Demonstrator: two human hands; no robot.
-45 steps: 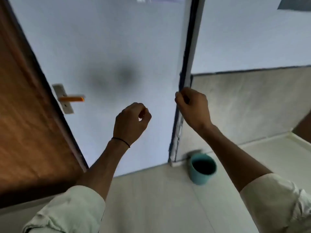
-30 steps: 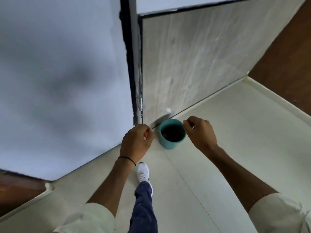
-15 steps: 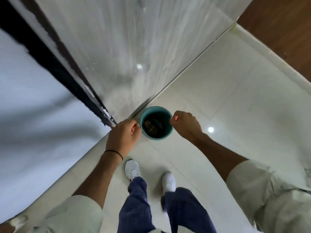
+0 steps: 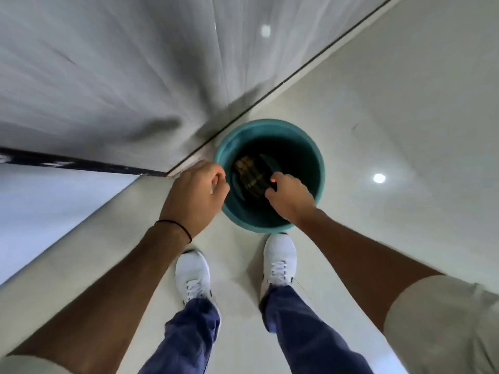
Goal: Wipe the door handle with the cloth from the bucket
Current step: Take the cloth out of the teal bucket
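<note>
A teal bucket [image 4: 314, 157] stands on the pale floor against the wall. A dark, brownish cloth [image 4: 249, 174] lies at its bottom. My right hand [image 4: 290, 197] hangs over the bucket's near right rim, fingers curled down into the opening, and I cannot tell whether they touch the cloth. My left hand [image 4: 195, 195] hovers at the bucket's left rim, fingers loosely curled and holding nothing. The door handle is out of view.
My two white shoes [image 4: 193, 273] [image 4: 279, 260] stand just short of the bucket. A grey tiled wall [image 4: 121, 63] rises behind it. A dark door frame edge [image 4: 81, 163] and a pale door surface [image 4: 40, 206] lie to the left.
The view has swung from the door and its handle down to the bucket. I have stepped up to it. Both hands have dropped to its rim, the right one reaching inside.
</note>
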